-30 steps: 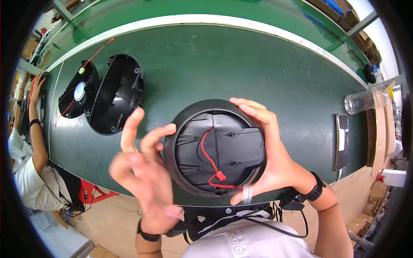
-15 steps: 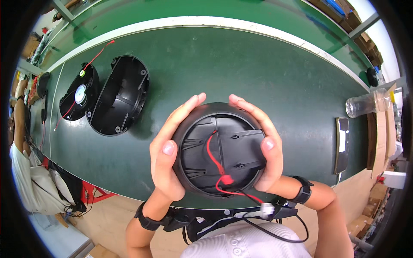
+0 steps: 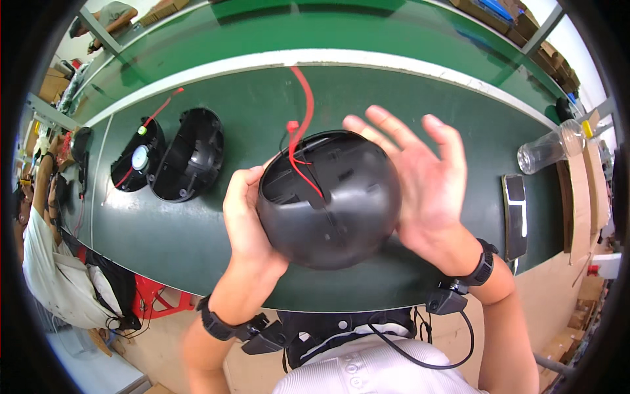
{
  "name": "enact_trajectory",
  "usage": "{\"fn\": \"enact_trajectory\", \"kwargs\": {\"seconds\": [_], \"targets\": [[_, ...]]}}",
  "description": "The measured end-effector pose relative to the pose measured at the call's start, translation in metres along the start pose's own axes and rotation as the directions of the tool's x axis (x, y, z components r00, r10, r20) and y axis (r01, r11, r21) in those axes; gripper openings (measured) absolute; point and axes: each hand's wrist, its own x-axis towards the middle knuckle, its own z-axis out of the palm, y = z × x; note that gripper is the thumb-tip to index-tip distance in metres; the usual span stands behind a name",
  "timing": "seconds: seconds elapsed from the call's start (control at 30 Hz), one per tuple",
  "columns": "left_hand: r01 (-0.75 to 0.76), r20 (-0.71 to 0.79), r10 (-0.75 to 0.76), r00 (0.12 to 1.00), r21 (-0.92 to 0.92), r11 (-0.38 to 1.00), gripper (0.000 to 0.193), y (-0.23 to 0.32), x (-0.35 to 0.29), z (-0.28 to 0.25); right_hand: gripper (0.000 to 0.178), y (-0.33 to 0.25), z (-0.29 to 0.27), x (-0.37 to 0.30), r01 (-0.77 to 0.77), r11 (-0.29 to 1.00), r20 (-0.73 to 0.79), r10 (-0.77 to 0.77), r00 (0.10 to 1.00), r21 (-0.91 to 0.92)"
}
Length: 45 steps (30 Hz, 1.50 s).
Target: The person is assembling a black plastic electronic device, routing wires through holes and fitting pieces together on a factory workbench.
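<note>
Left hand (image 3: 246,223): curled around the left side of the black round housing (image 3: 338,226), holding it.
Right hand (image 3: 433,177): fingers spread wide at the housing's right side; contact could not be told.
Housing: tilted over the green bench (image 3: 170,249), near its front edge, red wires (image 3: 307,105) rising.
Bench room: surface stretched left toward black shells (image 3: 197,148), right toward a phone (image 3: 515,220).

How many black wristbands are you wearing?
2: the left wristband just behind the left hand, and the right wristband just behind the right hand.
</note>
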Motion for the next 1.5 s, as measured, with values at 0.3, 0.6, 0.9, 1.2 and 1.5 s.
{"fn": "enact_trajectory", "kwargs": {"seconds": [0.3,0.6,0.9,1.2,1.5], "targets": [[-0.045,0.083,0.071,0.994,-0.277,0.96,0.058,-0.022,-0.011,0.003,0.117,-0.023,0.019,-0.024,0.64,-0.174,0.663,-0.205,0.719,-0.748],[-0.763,0.345,0.693,0.633,0.127,0.634,0.071,-0.048,-0.01,0.002,0.132,-0.029,-0.017,-0.02,0.56,-0.006,0.556,-0.129,0.821,-0.829],[-0.782,0.197,0.771,0.606,-0.031,0.623,0.06,-0.046,-0.007,-0.016,0.127,-0.039,-0.04,0.011,0.509,-0.058,0.512,-0.149,0.846,-0.859],[-0.845,-0.074,0.857,0.51,0.142,0.515,0.021,-0.03,-0.02,-0.1,0.125,-0.107,-0.068,0.209,0.235,0.176,0.046,-0.7,0.712,-0.956],[-0.727,-0.256,0.809,0.529,0.356,0.588,0.024,0.034,-0.026,-0.182,0.133,-0.111,-0.103,0.296,0.026,-0.002,0.016,-0.821,0.571,-1.0]]}}
